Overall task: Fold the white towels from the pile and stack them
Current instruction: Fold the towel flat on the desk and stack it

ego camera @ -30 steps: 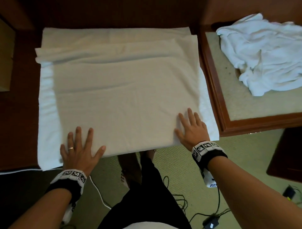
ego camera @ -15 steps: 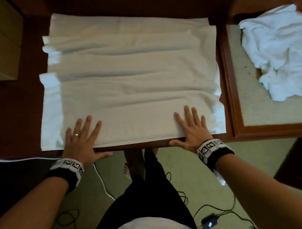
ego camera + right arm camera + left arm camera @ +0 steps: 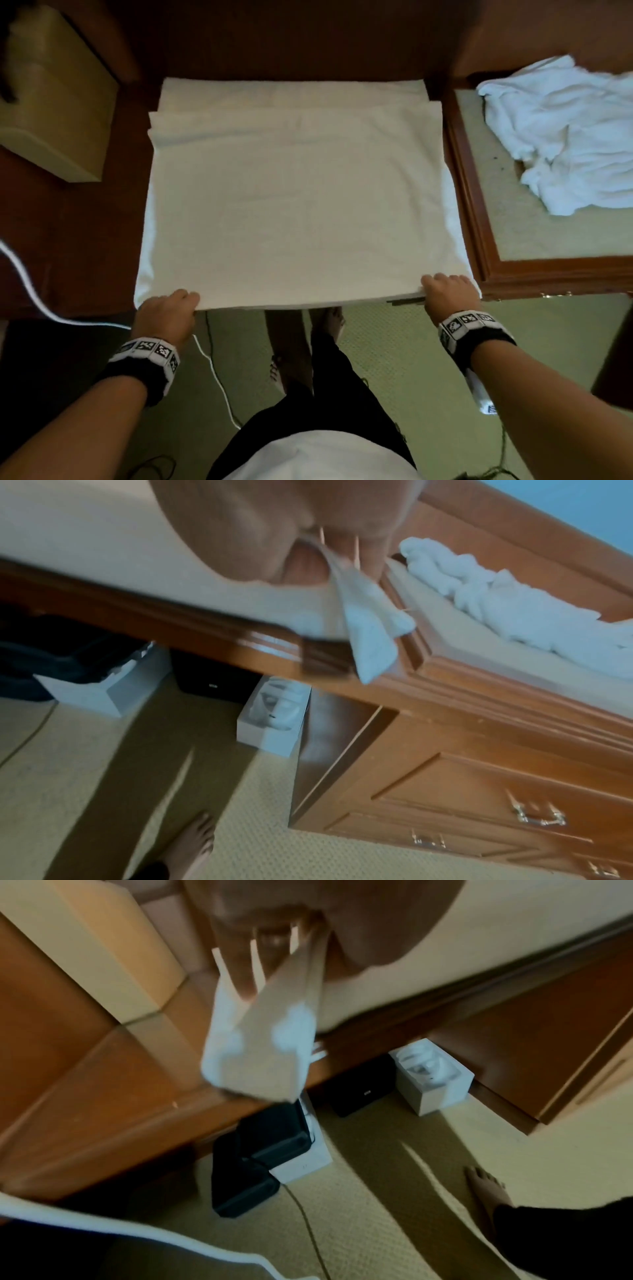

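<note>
While both hands [image 3: 168, 313] pinch its near corners, towel [image 3: 301, 205] lies flat, crosswise.

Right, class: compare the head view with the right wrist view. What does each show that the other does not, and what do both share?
Only the head view shows the left hand gripping the near left corner of the spread towel, the towel's whole flat top, and a beige box at far left.

Only the right wrist view shows the drawer handles on the cabinet front and the boxes on the floor under the table.

Both show the right hand pinching the towel's near right corner, and the crumpled towel pile to the right.
</note>
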`<state>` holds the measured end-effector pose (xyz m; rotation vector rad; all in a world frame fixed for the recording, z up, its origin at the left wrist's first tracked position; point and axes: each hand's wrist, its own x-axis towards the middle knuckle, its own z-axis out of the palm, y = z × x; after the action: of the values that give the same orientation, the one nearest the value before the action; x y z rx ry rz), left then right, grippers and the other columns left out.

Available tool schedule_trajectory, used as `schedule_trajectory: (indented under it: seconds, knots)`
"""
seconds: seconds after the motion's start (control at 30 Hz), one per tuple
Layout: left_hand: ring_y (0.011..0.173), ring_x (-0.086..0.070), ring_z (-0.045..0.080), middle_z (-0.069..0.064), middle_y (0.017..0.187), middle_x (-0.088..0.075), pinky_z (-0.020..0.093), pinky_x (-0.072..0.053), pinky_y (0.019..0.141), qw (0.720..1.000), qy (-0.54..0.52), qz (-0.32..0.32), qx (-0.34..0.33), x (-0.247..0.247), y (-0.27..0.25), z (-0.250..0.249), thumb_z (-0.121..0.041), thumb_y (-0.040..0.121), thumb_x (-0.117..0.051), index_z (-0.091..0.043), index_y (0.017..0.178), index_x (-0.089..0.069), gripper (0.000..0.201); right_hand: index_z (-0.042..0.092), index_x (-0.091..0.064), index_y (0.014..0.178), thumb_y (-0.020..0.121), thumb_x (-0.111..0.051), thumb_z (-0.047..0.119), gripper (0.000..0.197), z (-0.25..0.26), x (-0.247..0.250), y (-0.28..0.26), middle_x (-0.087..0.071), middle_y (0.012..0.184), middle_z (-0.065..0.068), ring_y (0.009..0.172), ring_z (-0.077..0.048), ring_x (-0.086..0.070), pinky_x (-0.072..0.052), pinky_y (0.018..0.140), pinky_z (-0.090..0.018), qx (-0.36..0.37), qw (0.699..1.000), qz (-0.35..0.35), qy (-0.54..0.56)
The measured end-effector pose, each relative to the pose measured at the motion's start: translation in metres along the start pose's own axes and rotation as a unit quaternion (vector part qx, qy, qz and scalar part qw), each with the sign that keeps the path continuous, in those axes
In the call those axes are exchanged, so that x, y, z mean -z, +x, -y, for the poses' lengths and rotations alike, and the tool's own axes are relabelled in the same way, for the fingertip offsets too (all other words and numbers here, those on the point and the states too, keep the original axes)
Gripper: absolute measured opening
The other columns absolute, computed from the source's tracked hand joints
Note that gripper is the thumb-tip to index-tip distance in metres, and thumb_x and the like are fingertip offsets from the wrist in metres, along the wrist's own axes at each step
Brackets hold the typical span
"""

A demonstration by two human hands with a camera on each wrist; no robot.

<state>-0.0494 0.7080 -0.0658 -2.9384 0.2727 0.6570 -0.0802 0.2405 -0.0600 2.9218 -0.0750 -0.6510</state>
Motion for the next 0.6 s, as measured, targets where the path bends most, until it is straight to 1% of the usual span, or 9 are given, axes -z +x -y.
schedule_trajectory:
  seconds: [0.03, 0.1, 0.17, 0.23, 0.3, 0.37, 0.47, 0.53, 0.6]
  knots:
    - [0.09, -0.067, 0.03, 0.006, 0.1, -0.068, 0.039, -0.054, 0.08, 0.999, 0.012, 0.043, 0.019, 0.009, 0.002, 0.002, -0.01, 0.086, -0.062, -0.018, 0.1, -0.068, 0.017, 0.014, -0.065, 0.106, 0.088, -0.049, 0.01, 0.024, 0.001, 0.01, -0.001, -0.067, 0.103, -0.011, 0.099, -0.034, -0.065, -0.051, 0.083, -0.04, -0.016, 0.998, 0.053, -0.01]
    - [0.094, -0.067, 0.024, 0.002, 0.1, -0.068, 0.032, -0.053, 0.08, 0.99, 0.007, 0.138, 0.025, 0.023, 0.008, 0.007, -0.014, 0.092, -0.055, -0.024, 0.097, -0.069, 0.018, 0.016, -0.065, 0.112, 0.091, -0.05, 0.016, 0.026, 0.002, 0.024, -0.002, -0.068, 0.111, -0.008, 0.101, -0.03, -0.067, -0.051, 0.08, -0.036, -0.028, 0.988, 0.149, -0.026]
    - [0.09, -0.068, 0.025, 0.005, 0.089, -0.067, 0.027, -0.048, 0.075, 0.975, -0.019, 0.218, 0.023, 0.03, 0.015, 0.011, -0.008, 0.09, -0.053, -0.019, 0.083, -0.069, 0.02, 0.013, -0.065, 0.116, 0.089, -0.051, 0.017, 0.031, 0.0, 0.028, -0.001, -0.068, 0.117, -0.011, 0.104, -0.03, -0.067, -0.053, 0.086, -0.036, -0.031, 0.982, 0.182, -0.024]
    - [0.085, -0.068, 0.026, 0.005, 0.077, -0.063, 0.026, -0.043, 0.068, 0.969, -0.043, 0.242, 0.033, 0.034, 0.021, 0.018, -0.003, 0.088, -0.051, -0.017, 0.07, -0.062, 0.025, 0.012, -0.063, 0.117, 0.088, -0.051, 0.018, 0.032, -0.002, 0.034, 0.001, -0.066, 0.119, -0.012, 0.105, -0.032, -0.066, -0.053, 0.087, -0.037, -0.047, 0.982, 0.184, -0.012]
    - [0.083, -0.068, 0.027, 0.006, 0.079, -0.066, 0.026, -0.044, 0.068, 0.973, -0.064, 0.213, 0.056, 0.043, 0.029, 0.027, -0.001, 0.089, -0.05, -0.016, 0.07, -0.063, 0.028, 0.012, -0.062, 0.118, 0.089, -0.048, 0.018, 0.032, -0.004, 0.047, 0.008, -0.065, 0.119, -0.012, 0.106, -0.032, -0.065, -0.052, 0.086, -0.038, -0.062, 0.983, 0.173, -0.005]
    - [0.084, -0.067, 0.029, 0.008, 0.084, -0.067, 0.027, -0.044, 0.069, 0.982, -0.079, 0.155, 0.075, 0.057, 0.039, 0.033, 0.0, 0.092, -0.049, -0.015, 0.074, -0.065, 0.028, 0.013, -0.062, 0.117, 0.091, -0.047, 0.017, 0.03, -0.006, 0.062, 0.02, -0.065, 0.118, -0.011, 0.105, -0.031, -0.065, -0.051, 0.084, -0.039, -0.079, 0.985, 0.151, -0.005]
    - [0.079, -0.061, 0.032, 0.01, 0.084, -0.063, 0.03, -0.046, 0.068, 0.987, -0.095, 0.091, 0.09, 0.081, 0.058, 0.041, -0.002, 0.095, -0.049, -0.017, 0.075, -0.057, 0.026, 0.013, -0.064, 0.112, 0.091, -0.046, 0.013, 0.028, -0.01, 0.086, 0.042, -0.066, 0.113, -0.011, 0.1, -0.032, -0.066, -0.049, 0.076, -0.038, -0.091, 0.991, 0.102, 0.003]
    - [0.076, -0.06, 0.033, 0.017, 0.091, -0.065, 0.035, -0.051, 0.068, 0.987, -0.109, 0.064, 0.101, 0.094, 0.073, 0.046, -0.004, 0.095, -0.049, -0.014, 0.082, -0.063, 0.022, 0.012, -0.064, 0.11, 0.089, -0.047, 0.01, 0.026, -0.013, 0.102, 0.058, -0.065, 0.111, -0.013, 0.099, -0.034, -0.065, -0.048, 0.075, -0.038, -0.084, 0.994, 0.077, 0.006]
    - [0.078, -0.063, 0.035, 0.021, 0.1, -0.064, 0.04, -0.056, 0.072, 0.984, -0.129, 0.042, 0.118, 0.104, 0.091, 0.051, -0.006, 0.096, -0.05, -0.012, 0.093, -0.067, 0.019, 0.011, -0.064, 0.107, 0.089, -0.048, 0.008, 0.024, -0.015, 0.115, 0.077, -0.066, 0.108, -0.015, 0.096, -0.035, -0.065, -0.049, 0.075, -0.039, -0.075, 0.996, 0.052, 0.011]
